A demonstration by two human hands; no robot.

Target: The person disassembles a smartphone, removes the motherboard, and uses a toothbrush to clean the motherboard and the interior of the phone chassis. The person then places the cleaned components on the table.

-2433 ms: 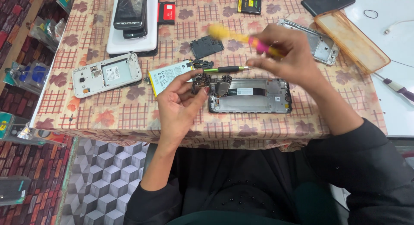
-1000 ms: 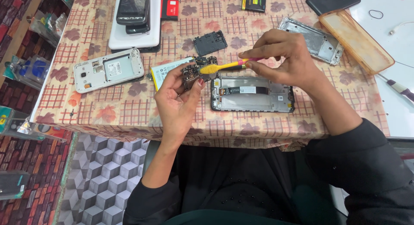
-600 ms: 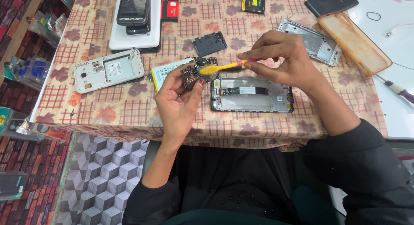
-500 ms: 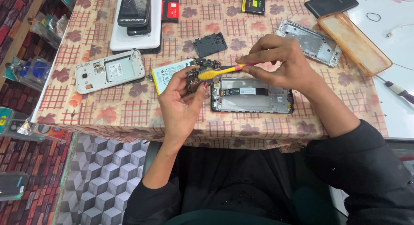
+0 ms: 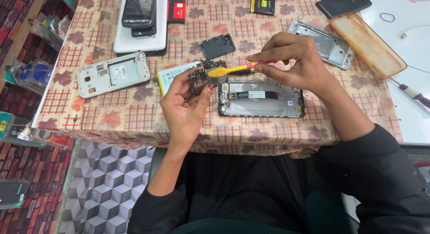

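Gripping a small circuit board [image 5: 202, 78], left hand [image 5: 186, 109]; right hand [image 5: 293, 63], at three o'clock, pinches a yellow-handled tool [image 5: 228, 71] touching it.

One head-worn camera looks steeply down from close above the counter [image 5: 134, 122], facing away from the person's lap.

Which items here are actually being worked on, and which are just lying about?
In hand:
- left hand holding the circuit board
- right hand holding the yellow-headed brush against it
- opened phone frame, directly in front

Lying about:
- white phone back
- stacked phones
- red battery
- black-yellow battery
- small black cover
- metal frame
- amber case
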